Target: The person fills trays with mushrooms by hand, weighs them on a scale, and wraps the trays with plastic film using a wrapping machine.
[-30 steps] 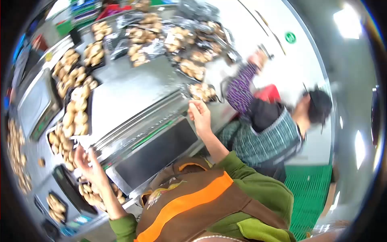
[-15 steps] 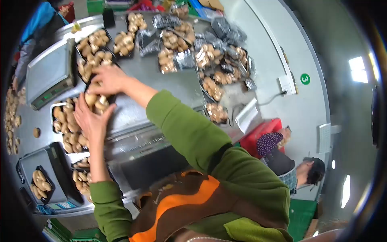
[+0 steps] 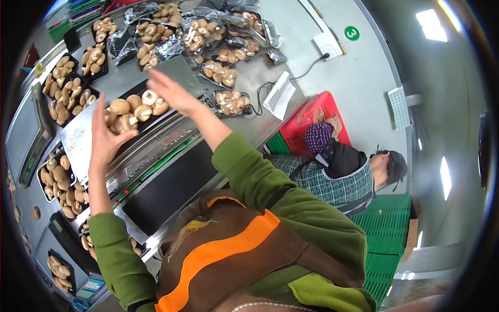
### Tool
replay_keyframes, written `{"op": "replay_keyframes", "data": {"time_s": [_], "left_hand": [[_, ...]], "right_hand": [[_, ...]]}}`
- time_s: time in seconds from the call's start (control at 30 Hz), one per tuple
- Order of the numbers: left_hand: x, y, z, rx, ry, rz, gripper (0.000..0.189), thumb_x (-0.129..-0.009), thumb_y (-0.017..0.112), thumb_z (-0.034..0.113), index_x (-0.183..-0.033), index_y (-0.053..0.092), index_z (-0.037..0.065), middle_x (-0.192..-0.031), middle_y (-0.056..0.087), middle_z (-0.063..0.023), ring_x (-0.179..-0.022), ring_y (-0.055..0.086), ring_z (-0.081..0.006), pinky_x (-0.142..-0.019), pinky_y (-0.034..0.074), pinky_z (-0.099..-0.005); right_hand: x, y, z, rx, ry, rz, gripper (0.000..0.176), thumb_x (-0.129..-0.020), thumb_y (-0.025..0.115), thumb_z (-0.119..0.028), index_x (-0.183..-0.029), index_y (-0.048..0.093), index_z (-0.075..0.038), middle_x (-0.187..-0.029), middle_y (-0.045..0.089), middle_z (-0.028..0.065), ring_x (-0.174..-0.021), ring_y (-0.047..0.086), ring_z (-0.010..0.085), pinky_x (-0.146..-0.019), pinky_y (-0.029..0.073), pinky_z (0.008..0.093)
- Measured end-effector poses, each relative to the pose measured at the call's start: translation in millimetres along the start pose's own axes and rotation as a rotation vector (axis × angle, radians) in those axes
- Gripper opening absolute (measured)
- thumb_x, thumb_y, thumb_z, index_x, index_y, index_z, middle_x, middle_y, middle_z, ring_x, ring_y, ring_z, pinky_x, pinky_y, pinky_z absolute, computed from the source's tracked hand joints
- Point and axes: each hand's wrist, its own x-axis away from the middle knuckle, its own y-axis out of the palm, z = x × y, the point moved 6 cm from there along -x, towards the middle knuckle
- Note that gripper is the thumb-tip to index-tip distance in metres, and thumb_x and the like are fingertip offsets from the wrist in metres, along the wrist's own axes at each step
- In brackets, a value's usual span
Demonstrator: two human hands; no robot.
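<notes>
A black tray of brown-capped mushrooms (image 3: 136, 107) sits between my two hands on the metal wrapping station (image 3: 171, 132). My left hand (image 3: 107, 136) is at the tray's left end, its fingers pointing up and its thumb spread along the near side by the mushrooms. At the far right end is my right hand (image 3: 174, 93), fingers stretched out straight and close to the tray's edge. Neither hand is closed round it, and whether the fingertips touch the tray is hard to tell.
Film-wrapped mushroom packs (image 3: 200, 36) are heaped at the back. Unwrapped trays (image 3: 65, 99) stand left, beside a scale (image 3: 26, 135); another scale (image 3: 44, 249) sits lower left. A co-worker (image 3: 332, 177) leans near a red crate (image 3: 325, 112), with green crates (image 3: 384, 223) behind.
My view has swung, so the table appears shifted left. My hands have moved apart from over the mushrooms to the tray's two ends, and the tray now lies at the wrapping station.
</notes>
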Motion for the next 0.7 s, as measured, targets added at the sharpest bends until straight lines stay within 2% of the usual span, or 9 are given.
{"op": "replay_keyframes", "data": {"time_s": [0.1,0.23,0.3,0.37,0.5,0.53,0.6,0.63,0.7], "left_hand": [[41.1,-36.9,0.9,-0.112,-0.073,0.268,0.079,-0.072,0.078,0.027,-0.135,0.039,0.001,-0.126,0.05,-0.016,-0.117,0.048,-0.0297,-0.1,0.038,-0.0374],[135.1,-75.0,-26.5,-0.481,-0.68,0.257,0.03,-0.079,0.072,0.028,-0.086,0.067,-0.001,-0.089,0.063,-0.0142,-0.088,0.059,-0.0256,-0.079,0.045,-0.0362],[139.9,-61.8,-4.0,-0.733,-0.559,0.172,0.039,-0.08,0.069,0.037,-0.071,0.068,0.0,-0.076,0.06,-0.0147,-0.079,0.058,-0.029,-0.074,0.045,-0.0386],[129.0,-44.7,13.1,-0.868,-0.522,0.099,0.049,-0.079,0.065,0.048,-0.068,0.068,0.0,-0.075,0.061,-0.0152,-0.082,0.057,-0.0312,-0.075,0.044,-0.042],[125.0,-31.6,-8.4,-0.323,-0.678,0.167,0.039,-0.083,0.065,0.035,-0.069,0.061,-0.001,-0.061,0.054,-0.0129,-0.059,0.052,-0.0299,-0.06,0.042,-0.0393],[127.6,-36.5,-8.5,-0.225,-0.638,0.166,0.037,-0.086,0.063,0.029,-0.065,0.053,0.0,-0.055,0.048,-0.0078,-0.051,0.047,-0.0215,-0.054,0.038,-0.0362],[151.4,-25.9,-23.7,0.498,-0.91,0.179,0.038,-0.088,0.06,0.03,-0.063,0.044,0.007,-0.054,0.04,0.0011,-0.048,0.04,-0.0101,-0.043,0.03,-0.0265],[159.1,-14.0,-11.2,0.892,-1.106,0.137,0.038,-0.089,0.059,0.031,-0.064,0.042,0.009,-0.054,0.039,0.0034,-0.046,0.037,-0.0081,-0.04,0.027,-0.023],[162.0,-2.3,-4.5,1.087,-1.277,0.158,0.034,-0.093,0.054,0.029,-0.067,0.041,0.012,-0.056,0.038,0.0034,-0.045,0.034,-0.0058,-0.037,0.02,-0.0195]], "right_hand": [[30.1,-57.6,-10.5,0.123,0.047,0.102,0.053,-0.089,0.057,-0.039,-0.125,0.052,0.0,-0.127,0.054,0.0149,-0.115,0.052,0.0214,-0.096,0.04,0.0316],[91.8,-98.3,42.9,0.63,0.453,-0.05,0.05,-0.077,0.065,-0.05,-0.095,0.069,-0.003,-0.109,0.061,0.0159,-0.102,0.056,0.0306,-0.089,0.044,0.0378],[104.4,-82.9,34.2,0.973,0.243,0.137,0.046,-0.075,0.067,-0.052,-0.084,0.072,-0.007,-0.095,0.063,0.0144,-0.095,0.057,0.0316,-0.085,0.045,0.0407],[97.0,-56.6,29.9,1.097,0.133,0.071,0.043,-0.074,0.067,-0.05,-0.078,0.071,-0.007,-0.084,0.064,0.0135,-0.086,0.06,0.0289,-0.079,0.047,0.0419],[95.0,-56.6,27.5,0.629,0.105,0.198,0.033,-0.077,0.069,-0.034,-0.076,0.066,-0.001,-0.066,0.065,0.011,-0.061,0.062,0.0235,-0.062,0.049,0.036],[99.9,-62.8,29.1,0.435,0.149,0.202,0.029,-0.081,0.068,-0.029,-0.077,0.065,-0.001,-0.064,0.062,0.007,-0.056,0.056,0.0164,-0.054,0.045,0.0311],[120.9,-66.7,48.3,-0.247,0.509,0.12,0.025,-0.088,0.063,-0.027,-0.078,0.056,-0.006,-0.057,0.039,-0.0068,-0.046,0.034,0.0026,-0.039,0.024,0.0186],[127.6,-55.3,52.6,-0.583,0.633,0.07,0.026,-0.09,0.058,-0.025,-0.072,0.049,-0.008,-0.055,0.033,-0.0068,-0.045,0.03,0.0022,-0.038,0.022,0.0159],[135.7,-19.0,56.1,-1.191,0.908,-0.176,0.028,-0.092,0.05,-0.024,-0.069,0.046,-0.009,-0.054,0.033,-0.0054,-0.042,0.029,0.0038,-0.036,0.023,0.0162]]}}
